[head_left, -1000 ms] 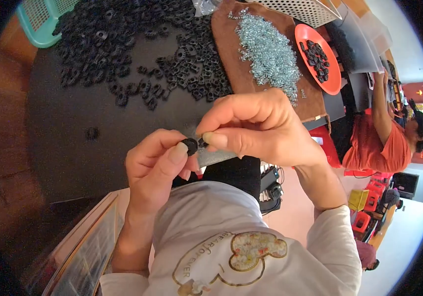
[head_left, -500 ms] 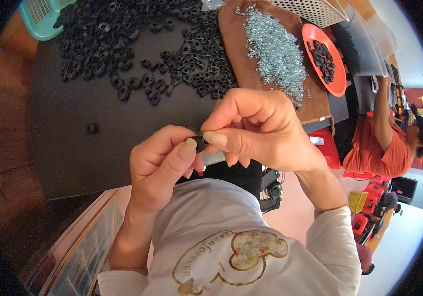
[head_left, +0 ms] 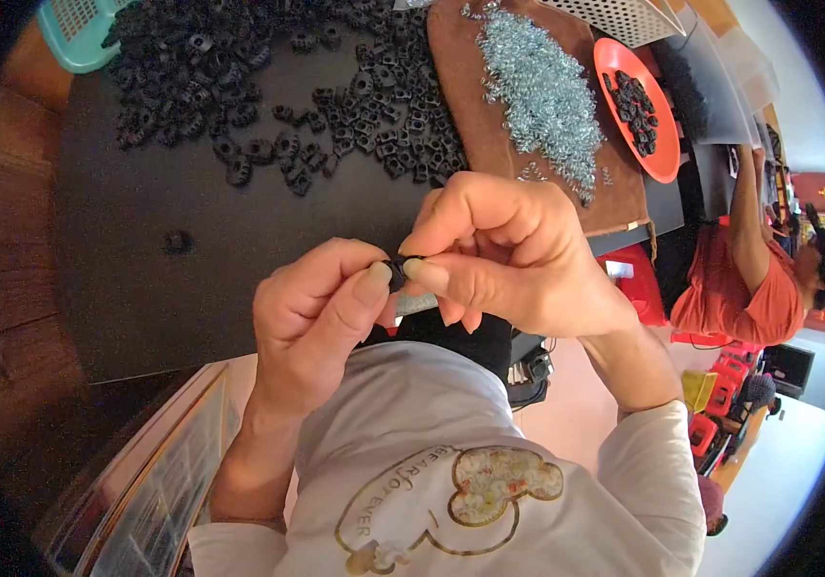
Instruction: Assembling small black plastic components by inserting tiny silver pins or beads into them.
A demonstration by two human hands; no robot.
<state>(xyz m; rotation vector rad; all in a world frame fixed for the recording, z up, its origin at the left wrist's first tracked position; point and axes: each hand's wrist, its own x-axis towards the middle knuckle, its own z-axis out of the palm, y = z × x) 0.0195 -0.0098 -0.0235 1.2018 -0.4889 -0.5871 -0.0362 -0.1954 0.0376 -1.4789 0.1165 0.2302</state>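
In front of my body, just over the table's near edge, my two hands meet around a small black plastic part (head_left: 396, 274). My left hand (head_left: 321, 313) pinches it between thumb and index finger. My right hand (head_left: 504, 255) has thumb and index finger closed at the part's upper right side, where a dark bit shows between the tips. Whether that bit is a separate piece I cannot tell, as the fingertips hide most of it. Beyond my right hand lies a heap of small, shiny metal springs (head_left: 542, 91) on a brown cloth (head_left: 465, 77).
Many black plastic parts (head_left: 191, 67) cover the far side of the dark table (head_left: 143, 298); one loose part (head_left: 177, 241) lies at left. An orange-red plate (head_left: 664, 159) holds small black pieces. A green basket (head_left: 71, 58), a white perforated basket (head_left: 614, 19) and another person (head_left: 739, 279) are around.
My right fingertips have moved slightly and now press against the black part, with dark material showing between them. My left hand has shifted a little toward the right.
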